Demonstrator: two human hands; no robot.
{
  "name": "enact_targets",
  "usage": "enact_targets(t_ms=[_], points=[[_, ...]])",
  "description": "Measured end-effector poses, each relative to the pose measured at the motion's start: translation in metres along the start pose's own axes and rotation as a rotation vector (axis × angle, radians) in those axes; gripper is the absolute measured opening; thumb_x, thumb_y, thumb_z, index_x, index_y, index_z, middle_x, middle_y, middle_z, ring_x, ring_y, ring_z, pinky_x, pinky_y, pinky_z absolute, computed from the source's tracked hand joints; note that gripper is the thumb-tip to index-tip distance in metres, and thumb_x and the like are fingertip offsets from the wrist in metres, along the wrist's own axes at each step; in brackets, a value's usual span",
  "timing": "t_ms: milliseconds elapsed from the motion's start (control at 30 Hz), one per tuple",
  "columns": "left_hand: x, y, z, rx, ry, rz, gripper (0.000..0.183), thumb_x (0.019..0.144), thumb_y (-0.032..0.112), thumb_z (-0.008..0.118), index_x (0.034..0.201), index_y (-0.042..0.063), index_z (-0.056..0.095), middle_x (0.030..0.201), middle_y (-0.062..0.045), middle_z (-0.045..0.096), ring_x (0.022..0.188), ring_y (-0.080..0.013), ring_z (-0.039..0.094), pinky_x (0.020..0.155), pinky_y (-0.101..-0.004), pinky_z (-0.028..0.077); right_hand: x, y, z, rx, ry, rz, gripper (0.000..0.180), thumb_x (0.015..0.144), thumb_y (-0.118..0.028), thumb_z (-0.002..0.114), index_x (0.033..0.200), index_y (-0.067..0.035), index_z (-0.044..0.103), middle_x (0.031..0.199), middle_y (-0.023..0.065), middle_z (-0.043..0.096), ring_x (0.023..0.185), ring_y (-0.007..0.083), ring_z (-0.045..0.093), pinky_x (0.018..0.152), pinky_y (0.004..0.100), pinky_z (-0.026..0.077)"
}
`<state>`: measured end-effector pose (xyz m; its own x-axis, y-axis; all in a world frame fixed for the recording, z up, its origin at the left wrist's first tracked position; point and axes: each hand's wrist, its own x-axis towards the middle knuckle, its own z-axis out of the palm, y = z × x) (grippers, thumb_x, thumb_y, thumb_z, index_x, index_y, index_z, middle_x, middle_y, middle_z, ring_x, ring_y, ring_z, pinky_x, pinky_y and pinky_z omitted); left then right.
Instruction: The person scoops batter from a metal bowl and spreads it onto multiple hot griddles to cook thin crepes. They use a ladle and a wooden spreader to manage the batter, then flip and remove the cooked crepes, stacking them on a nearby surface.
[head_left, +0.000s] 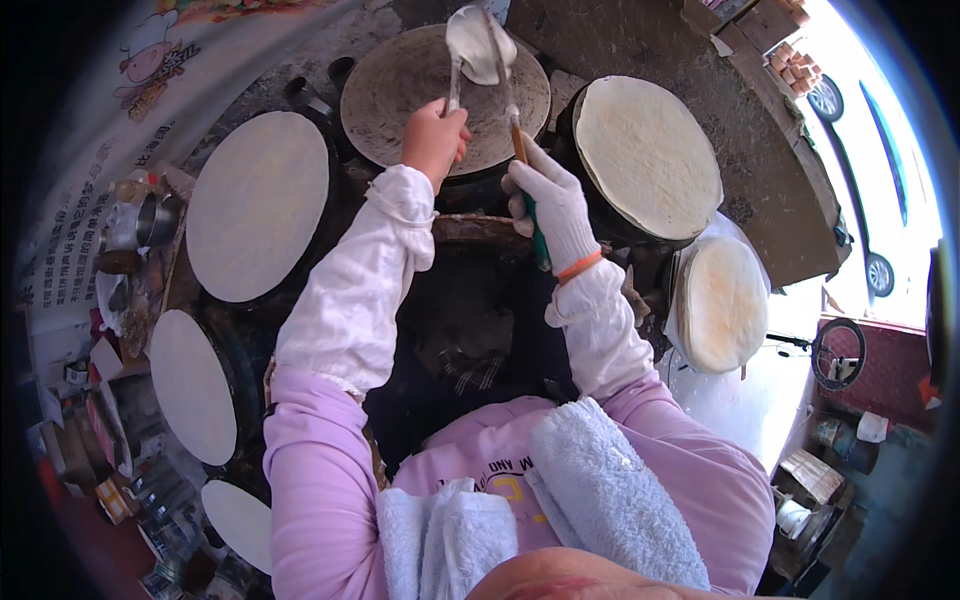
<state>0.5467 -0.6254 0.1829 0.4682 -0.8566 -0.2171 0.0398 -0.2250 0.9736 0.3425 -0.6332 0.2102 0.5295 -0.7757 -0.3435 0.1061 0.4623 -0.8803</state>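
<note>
My bare left hand (436, 139) is closed around the handle of a metal utensil (454, 86), whose head is hidden by a mass of white batter or dough (471, 49). My right hand (553, 196), in a white knit glove, grips a long thin tool (538, 236) with a green and wooden handle. Its narrow blade reaches up across the same white mass. Both tools hover over the far part of a round brown griddle (390, 94) with a bare surface. To the right, a pale thin flatbread (649, 154) covers another griddle; a smooth white sheet (259, 206) covers one on the left.
More white rounds (191, 386) curve down the left side. At the right is a stack of browned flatbreads (725, 304). Two dark metal cylinders (306, 94) stand beside the bare griddle. Bowls and jars (157, 217) crowd the far left; brown board (750, 180) borders the right.
</note>
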Motion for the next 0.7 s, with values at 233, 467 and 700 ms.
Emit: enact_targets(t_ms=[233,467,700], points=[[0.042,-0.044,-0.036,1.121,0.404,0.228,0.053,0.093,0.022,0.057,0.143,0.007,0.045,0.109,-0.022,0.069,0.092,-0.043,0.067,0.078,-0.053,0.054,0.038,0.025,0.019,0.079,0.19,-0.165,0.057,0.099,-0.013,0.057,0.154,-0.015,0.042,0.078,0.0002,0.054,0.056,0.007,0.049,0.044,0.0226,0.039],[0.059,0.063,-0.063,0.97,0.654,0.611,0.034,0.097,0.025,0.053,0.126,0.007,0.051,0.103,-0.022,0.069,0.091,-0.0449,0.066,0.078,-0.0548,0.052,0.066,0.07,0.012,-0.013,0.274,0.019,0.054,0.1,-0.016,0.052,0.152,-0.03,0.046,0.078,-0.0011,0.053,0.053,0.0079,0.046,0.044,0.0233,0.039],[-0.017,0.028,-0.092,0.102,0.215,0.055,0.031,0.099,0.034,0.064,0.085,0.008,0.053,0.062,0.003,0.048,0.051,-0.007,0.045,0.045,-0.0261,0.034,0.143,0.061,0.042,-0.035,0.334,-0.103,0.052,0.093,-0.018,0.057,0.144,-0.017,0.056,0.072,0.0034,0.059,0.056,0.0131,0.054,0.053,0.0323,0.048]])
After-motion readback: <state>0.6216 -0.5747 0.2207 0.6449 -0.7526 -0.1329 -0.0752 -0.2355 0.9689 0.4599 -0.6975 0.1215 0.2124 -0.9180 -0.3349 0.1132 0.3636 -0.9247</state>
